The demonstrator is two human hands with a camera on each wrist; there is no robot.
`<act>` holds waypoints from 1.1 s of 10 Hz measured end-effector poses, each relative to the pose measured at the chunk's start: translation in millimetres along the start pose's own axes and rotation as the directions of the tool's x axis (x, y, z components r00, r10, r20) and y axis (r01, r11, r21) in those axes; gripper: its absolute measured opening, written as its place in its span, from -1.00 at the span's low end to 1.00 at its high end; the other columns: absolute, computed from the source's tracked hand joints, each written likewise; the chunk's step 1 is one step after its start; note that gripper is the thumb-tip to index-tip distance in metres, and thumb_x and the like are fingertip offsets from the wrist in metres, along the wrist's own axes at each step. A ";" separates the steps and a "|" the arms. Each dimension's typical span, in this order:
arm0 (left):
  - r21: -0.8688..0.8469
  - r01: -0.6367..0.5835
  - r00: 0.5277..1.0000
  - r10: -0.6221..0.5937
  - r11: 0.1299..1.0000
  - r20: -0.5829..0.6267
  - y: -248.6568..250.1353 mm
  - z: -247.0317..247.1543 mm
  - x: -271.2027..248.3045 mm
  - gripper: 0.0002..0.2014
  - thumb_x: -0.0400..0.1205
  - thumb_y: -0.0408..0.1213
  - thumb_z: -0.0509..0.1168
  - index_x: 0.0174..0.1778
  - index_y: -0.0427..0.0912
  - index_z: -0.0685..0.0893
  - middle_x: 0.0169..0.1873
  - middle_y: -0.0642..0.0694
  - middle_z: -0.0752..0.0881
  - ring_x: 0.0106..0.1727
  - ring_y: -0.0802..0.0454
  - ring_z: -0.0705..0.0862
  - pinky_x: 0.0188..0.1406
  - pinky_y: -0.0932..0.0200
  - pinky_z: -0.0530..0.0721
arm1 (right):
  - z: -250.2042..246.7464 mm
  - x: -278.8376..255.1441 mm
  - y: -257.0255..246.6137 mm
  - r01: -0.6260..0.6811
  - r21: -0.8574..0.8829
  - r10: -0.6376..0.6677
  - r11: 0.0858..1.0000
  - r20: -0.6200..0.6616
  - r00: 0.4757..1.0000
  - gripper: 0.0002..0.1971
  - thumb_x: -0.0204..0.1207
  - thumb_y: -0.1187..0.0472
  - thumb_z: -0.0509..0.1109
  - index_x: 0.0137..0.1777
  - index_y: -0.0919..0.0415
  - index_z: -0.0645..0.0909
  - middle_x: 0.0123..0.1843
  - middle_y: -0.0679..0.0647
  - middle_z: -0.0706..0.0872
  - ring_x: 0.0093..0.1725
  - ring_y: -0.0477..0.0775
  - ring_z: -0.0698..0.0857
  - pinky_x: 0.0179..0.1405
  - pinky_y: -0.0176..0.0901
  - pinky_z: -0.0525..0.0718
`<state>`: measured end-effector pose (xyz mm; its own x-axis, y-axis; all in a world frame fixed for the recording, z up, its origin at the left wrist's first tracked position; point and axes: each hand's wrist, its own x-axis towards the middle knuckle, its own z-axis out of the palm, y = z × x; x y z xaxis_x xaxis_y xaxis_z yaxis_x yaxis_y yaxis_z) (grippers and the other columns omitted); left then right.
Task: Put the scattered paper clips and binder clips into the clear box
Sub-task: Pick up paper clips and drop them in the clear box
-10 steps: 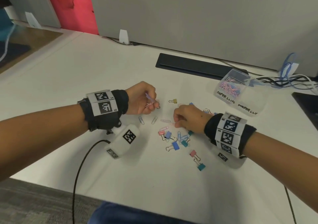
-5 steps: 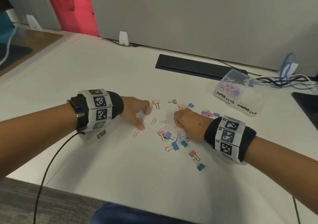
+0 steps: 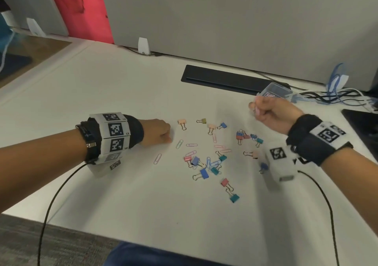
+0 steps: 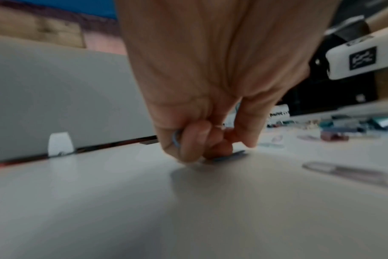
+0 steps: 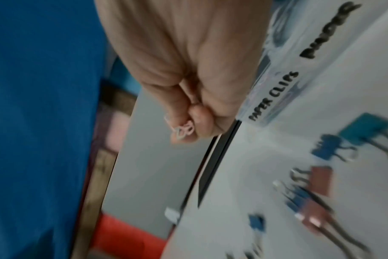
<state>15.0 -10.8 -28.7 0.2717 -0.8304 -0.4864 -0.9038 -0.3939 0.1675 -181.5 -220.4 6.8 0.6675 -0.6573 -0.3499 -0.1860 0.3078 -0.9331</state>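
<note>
Right hand (image 3: 273,113) pinches looped pink wire paper clips (image 5: 184,130) beside the clear plastic box (image 3: 275,90); left hand (image 3: 157,132), fingers curled, clutches a blue wire clip (image 4: 176,140).

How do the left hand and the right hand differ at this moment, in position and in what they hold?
The left hand is down on the white desk, fingertips pinching a blue paper clip against the surface; the right hand is lifted above the desk near the clear box. The left also holds another blue clip; the right holds pink paper clips. Both have curled fingers and marker wristbands.
</note>
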 end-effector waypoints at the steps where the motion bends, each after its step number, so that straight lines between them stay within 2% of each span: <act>1: -0.102 0.034 0.998 -0.040 0.994 -0.057 -4.0 -1.4 -0.9 -0.70 0.71 -0.16 0.09 -0.37 -0.05 0.31 -0.30 0.02 0.44 -0.09 -0.02 0.39 -0.27 0.25 0.35 | -24.4 18.1 -15.4 -0.045 0.208 0.076 0.977 -0.146 0.986 -0.69 0.65 0.46 -0.08 -0.21 0.20 0.40 -0.49 0.02 0.51 -0.58 -0.17 0.32 -0.68 -0.46 0.33; 2: -0.191 0.061 0.995 -0.073 0.980 -0.060 -6.8 -1.3 -5.3 -0.83 0.65 -0.11 0.22 -0.16 -0.08 0.40 -0.28 0.05 0.44 -0.08 -0.02 0.43 -0.19 0.23 0.39 | -41.7 34.3 -23.2 -0.121 0.196 0.164 0.973 -0.221 0.961 -0.66 0.65 0.43 -0.16 -0.19 0.24 0.42 -0.49 0.00 0.38 -0.57 -0.16 0.24 -0.78 -0.49 0.25; 3: -0.142 0.088 0.995 -0.094 0.986 -0.032 -9.4 0.4 -8.4 -0.63 0.62 -0.09 0.26 0.24 -0.20 0.41 -0.04 -0.02 0.40 -0.01 -0.01 0.43 -0.03 0.22 0.34 | -52.0 51.3 -28.5 -0.086 0.141 0.136 0.986 -0.397 0.907 -0.68 0.67 0.37 -0.16 -0.15 0.32 0.42 -0.37 0.04 0.39 -0.50 -0.13 0.21 -0.79 -0.52 0.26; 4: -0.103 0.070 0.997 -0.074 0.992 -0.031 -10.3 3.5 -7.7 -0.75 0.67 -0.14 0.19 0.15 -0.22 0.45 -0.03 -0.04 0.39 -0.02 0.02 0.40 -0.09 0.23 0.34 | -51.4 66.9 -29.1 -0.102 -0.082 0.048 0.991 -0.499 0.866 -0.74 0.69 0.29 -0.02 -0.22 0.24 0.38 -0.12 0.10 0.54 -0.26 0.03 0.59 -0.48 -0.31 0.58; 5: -0.077 0.058 0.998 -0.060 0.995 -0.024 -7.2 5.1 -9.0 -0.86 0.71 -0.17 0.11 -0.07 -0.17 0.37 -0.15 -0.02 0.41 -0.05 0.02 0.40 -0.15 0.27 0.34 | -59.9 74.1 -23.7 -0.204 -0.393 -0.036 0.897 -0.523 0.852 -0.63 0.49 -0.09 0.34 -0.01 0.26 0.56 -0.10 0.13 0.69 -0.07 0.10 0.56 -0.20 -0.30 0.58; 6: -0.033 0.067 0.997 -0.068 0.997 -0.036 -4.7 6.0 -12.5 -0.78 0.72 -0.15 0.04 -0.16 -0.20 0.37 -0.10 -0.09 0.42 -0.10 -0.02 0.40 -0.07 0.23 0.35 | -54.9 74.9 -24.4 -0.135 -0.223 0.013 0.965 -0.477 0.879 -0.20 -0.12 -0.33 0.59 0.06 0.17 0.60 -0.15 -0.12 0.86 -0.01 0.07 0.69 -0.20 -0.33 0.73; 7: -0.069 0.088 0.994 -0.093 0.994 -0.060 -5.6 5.6 -13.0 -0.70 0.69 -0.16 0.08 -0.35 -0.15 0.37 -0.24 -0.06 0.47 -0.15 -0.03 0.43 -0.11 0.21 0.38 | -53.0 80.8 -18.0 -0.050 -0.278 -0.095 0.959 -0.484 0.870 -0.55 0.57 0.21 0.25 0.43 0.36 0.43 0.46 0.24 0.54 0.41 0.27 0.55 0.11 -0.09 0.64; 8: -0.459 0.134 0.988 -0.157 0.878 -0.011 -3.4 -3.3 -15.9 -0.65 0.51 -0.24 0.26 -0.58 -0.13 0.34 -0.51 -0.04 0.41 -0.43 0.00 0.39 -0.42 0.25 0.34 | -41.4 73.0 -20.2 -0.021 -0.318 -0.144 0.948 -0.488 0.861 -0.56 0.56 0.25 0.28 0.42 0.38 0.44 0.39 0.32 0.56 0.33 0.25 0.60 -0.01 -0.09 0.65; 9: -0.855 0.104 0.991 -0.128 0.507 0.045 -3.2 -11.2 -19.3 -0.69 0.25 -0.41 0.14 -0.81 -0.13 0.29 -0.63 -0.16 0.45 -0.74 0.08 0.25 -0.74 0.42 0.18 | -21.0 51.6 -20.3 0.023 -0.436 -0.225 0.900 -0.416 0.881 -0.71 0.56 0.35 0.29 0.28 0.35 0.56 0.16 0.26 0.64 0.08 0.11 0.61 0.21 -0.05 0.65; 10: -0.941 0.094 0.995 -0.061 0.324 0.079 -3.1 -15.2 -19.0 -0.76 0.14 -0.45 0.06 -0.80 -0.10 0.26 -0.67 -0.10 0.53 -0.79 0.12 0.27 -0.80 0.47 0.13 | 5.2 21.0 -12.6 0.101 -0.684 -0.315 0.723 -0.196 0.929 -0.76 0.58 0.39 0.24 0.20 0.27 0.59 0.07 0.15 0.63 0.06 0.09 0.60 0.07 -0.11 0.63; 11: -0.925 0.131 0.991 -0.052 0.357 0.120 1.6 -21.7 -20.8 -0.84 0.13 -0.45 0.08 -0.64 -0.12 0.24 -0.66 -0.04 0.44 -0.76 0.15 0.24 -0.78 0.46 0.10 | 25.7 -1.7 4.0 0.219 -0.820 -0.204 0.529 0.127 0.971 -0.86 0.54 0.37 0.30 0.02 0.17 0.60 -0.03 0.07 0.64 -0.08 0.00 0.59 -0.13 -0.23 0.62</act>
<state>15.0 -2.7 0.3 0.2766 -0.7552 -0.5942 0.0191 -0.6139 0.7891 -164.8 -200.3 5.8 0.7774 -0.6136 -0.1383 -0.5437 -0.5449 -0.6383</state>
